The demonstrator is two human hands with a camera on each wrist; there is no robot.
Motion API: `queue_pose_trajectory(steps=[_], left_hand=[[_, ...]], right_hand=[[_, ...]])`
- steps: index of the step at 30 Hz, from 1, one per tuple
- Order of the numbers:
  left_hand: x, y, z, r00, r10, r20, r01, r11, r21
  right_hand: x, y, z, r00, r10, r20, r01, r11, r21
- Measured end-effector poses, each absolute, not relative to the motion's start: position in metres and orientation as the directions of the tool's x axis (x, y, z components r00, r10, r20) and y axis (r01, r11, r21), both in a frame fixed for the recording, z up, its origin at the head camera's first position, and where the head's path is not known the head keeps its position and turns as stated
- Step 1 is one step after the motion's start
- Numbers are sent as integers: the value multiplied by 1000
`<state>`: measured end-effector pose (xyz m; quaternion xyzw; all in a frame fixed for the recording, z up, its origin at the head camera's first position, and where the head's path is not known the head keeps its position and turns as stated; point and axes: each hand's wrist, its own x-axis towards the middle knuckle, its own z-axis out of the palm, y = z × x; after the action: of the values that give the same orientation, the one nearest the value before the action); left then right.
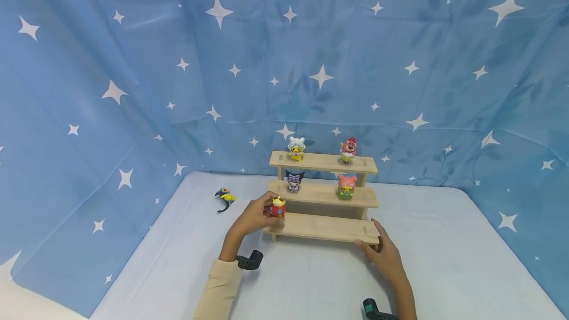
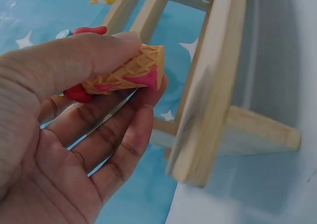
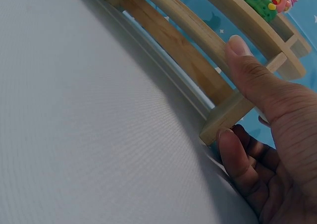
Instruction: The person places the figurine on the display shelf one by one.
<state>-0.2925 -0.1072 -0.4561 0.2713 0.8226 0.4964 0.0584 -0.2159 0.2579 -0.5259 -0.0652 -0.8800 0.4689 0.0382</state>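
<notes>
My left hand (image 1: 255, 218) pinches a small figurine (image 1: 277, 207) with a red body and yellow top at the left end of the bottom step. In the left wrist view, the figurine's waffle-patterned base (image 2: 131, 73) shows between thumb and fingers, apart from the wood. My right hand (image 1: 383, 256) grips the right end of the three-step wooden display shelf (image 1: 324, 226). Its thumb (image 3: 240, 50) lies against the front edge of a step, and its curled fingers are by the shelf's leg (image 3: 225, 117).
On the top step stand a white-and-yellow figurine (image 1: 296, 149) and a pink bear figurine (image 1: 348, 150). The middle step bears a purple-and-black figurine (image 1: 294, 181) and a pink-and-green one (image 1: 346, 186). A dark blue-and-yellow figurine (image 1: 225, 197) lies on the white table (image 1: 178, 260), left of the shelf.
</notes>
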Motion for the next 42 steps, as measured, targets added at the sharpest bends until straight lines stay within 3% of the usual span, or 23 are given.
queue_pose_trajectory(steps=[18, 42], left_hand=[[-292, -85, -468, -829, 515, 218, 478, 452, 754], [-293, -83, -475, -857, 484, 180, 435, 488, 757]], right_hand=[[-217, 258, -525, -988, 153, -5, 89, 544, -834], [-215, 257, -523, -989, 149, 4, 80, 552, -830]])
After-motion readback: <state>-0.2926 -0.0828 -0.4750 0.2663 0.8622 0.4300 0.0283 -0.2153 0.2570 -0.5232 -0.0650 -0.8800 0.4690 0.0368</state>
